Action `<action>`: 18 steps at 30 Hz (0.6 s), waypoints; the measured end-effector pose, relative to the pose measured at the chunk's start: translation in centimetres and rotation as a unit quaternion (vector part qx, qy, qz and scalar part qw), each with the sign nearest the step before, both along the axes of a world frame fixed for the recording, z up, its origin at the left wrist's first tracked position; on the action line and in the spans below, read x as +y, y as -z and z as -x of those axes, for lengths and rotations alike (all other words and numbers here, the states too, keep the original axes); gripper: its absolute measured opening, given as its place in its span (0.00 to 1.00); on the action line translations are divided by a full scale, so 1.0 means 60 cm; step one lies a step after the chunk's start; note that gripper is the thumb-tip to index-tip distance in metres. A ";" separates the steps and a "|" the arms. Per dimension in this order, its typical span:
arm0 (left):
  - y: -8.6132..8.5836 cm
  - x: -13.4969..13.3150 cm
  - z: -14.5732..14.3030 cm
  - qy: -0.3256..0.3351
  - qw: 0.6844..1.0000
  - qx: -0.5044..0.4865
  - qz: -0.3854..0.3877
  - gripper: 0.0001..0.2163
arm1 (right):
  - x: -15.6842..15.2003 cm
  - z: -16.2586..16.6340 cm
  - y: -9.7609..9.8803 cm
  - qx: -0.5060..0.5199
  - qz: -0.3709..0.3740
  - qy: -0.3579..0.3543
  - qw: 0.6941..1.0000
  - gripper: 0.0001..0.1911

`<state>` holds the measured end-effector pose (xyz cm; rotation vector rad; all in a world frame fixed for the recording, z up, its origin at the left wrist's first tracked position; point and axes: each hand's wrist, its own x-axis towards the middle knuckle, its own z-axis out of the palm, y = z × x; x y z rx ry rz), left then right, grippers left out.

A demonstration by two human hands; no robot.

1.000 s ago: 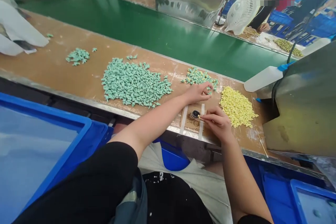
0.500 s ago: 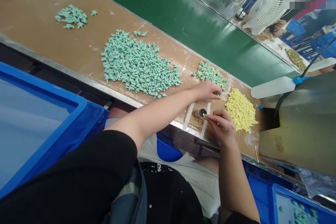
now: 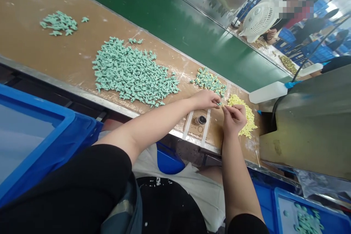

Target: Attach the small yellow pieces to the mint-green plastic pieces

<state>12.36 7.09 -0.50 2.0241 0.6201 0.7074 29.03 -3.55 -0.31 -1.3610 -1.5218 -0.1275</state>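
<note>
My left hand [image 3: 205, 100] is closed in a pinch on a small green figure piece [image 3: 219, 104], mostly hidden by the fingers. Opposite it, my right hand [image 3: 234, 117] pinches a tiny yellow piece [image 3: 223, 105]. The fingertips of both hands almost meet, so whether the two pieces touch I cannot tell. Just below them stands a small round pot [image 3: 202, 120] with a black top or filling. A heap of yellow pieces [image 3: 248, 126] lies partly behind my right hand. Beyond my left hand is a pile of green pieces with yellow bits [image 3: 210, 80].
A large heap of green pieces [image 3: 131, 73] covers the brown bench [image 3: 90, 51], with a smaller group [image 3: 60, 22] farther left. A white bottle [image 3: 268, 92] lies by a metal box [image 3: 307, 124] at right. A green belt [image 3: 164, 25] runs behind. Across it, a person sits near a fan [image 3: 259, 20].
My right hand has lifted from the pot with the yellow piece and come up to my left fingertips. The whole view has shifted, so the bench things appear farther left.
</note>
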 end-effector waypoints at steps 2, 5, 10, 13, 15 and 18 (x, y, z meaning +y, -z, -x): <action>-0.003 -0.003 0.000 -0.002 1.000 0.003 -0.012 0.08 | -0.001 -0.001 0.005 0.004 -0.003 0.008 1.000 0.13; -0.008 -0.007 0.002 -0.001 0.999 0.012 -0.033 0.09 | -0.003 -0.002 0.007 -0.002 -0.002 0.016 1.000 0.14; -0.009 -0.009 0.004 0.001 0.998 0.021 -0.064 0.09 | -0.001 -0.007 0.007 -0.032 0.007 -0.001 0.999 0.14; -0.005 -0.008 0.003 -0.007 0.995 0.024 -0.098 0.07 | -0.001 -0.009 0.008 -0.046 0.023 -0.002 0.999 0.14; -0.002 -0.007 0.003 -0.007 0.992 0.030 -0.125 0.07 | -0.002 -0.009 0.008 -0.042 0.026 -0.011 0.999 0.14; 0.001 -0.009 0.001 -0.003 0.986 0.037 -0.164 0.08 | -0.003 -0.007 0.008 -0.034 0.023 -0.020 0.999 0.15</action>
